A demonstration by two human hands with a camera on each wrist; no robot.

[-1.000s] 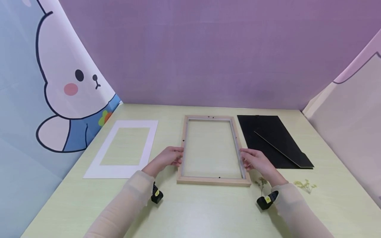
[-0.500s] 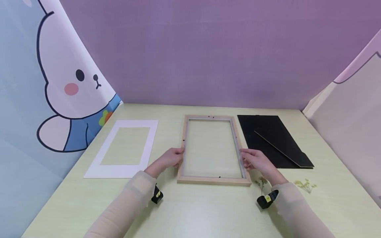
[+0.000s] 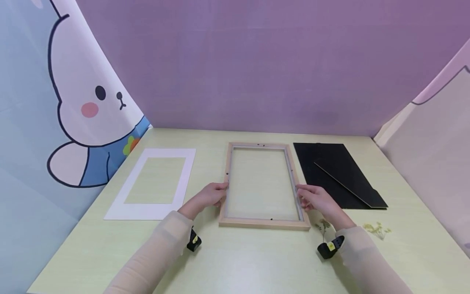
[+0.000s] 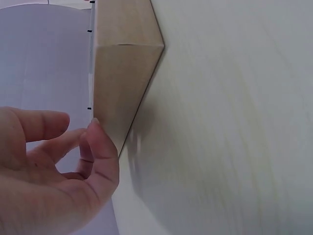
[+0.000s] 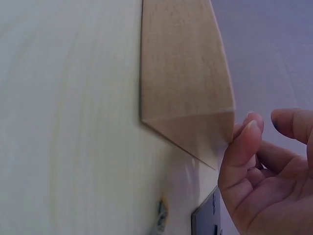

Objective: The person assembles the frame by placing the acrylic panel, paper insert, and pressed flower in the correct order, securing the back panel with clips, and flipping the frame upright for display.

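Observation:
A light wooden picture frame (image 3: 264,223) lies in the middle of the table, back side up, small dark tabs along its inner edge. My left hand (image 3: 210,197) holds its left side, curled fingertips against the outer wood and thumb over the upper edge. On the opposite side my right hand (image 3: 318,200) grips it likewise. In the left wrist view, a bent finger (image 4: 105,156) touches the frame's wall (image 4: 117,83). Bent fingertips (image 5: 247,142) meet the wood near a corner of the frame (image 5: 190,88) in the right wrist view.
A white mat board (image 3: 147,212) with a rectangular window lies left. To the right is a black backing board (image 3: 330,153) with a stand flap (image 3: 346,185). Pressed flowers, one darker (image 3: 323,225) and one yellowish (image 3: 377,230), lie near my right forearm. A purple backdrop (image 3: 257,73) rises behind.
My left hand has shifted slightly toward the frame, and its lower fingers have drawn in against its side. The right hand and the frame stay practically still.

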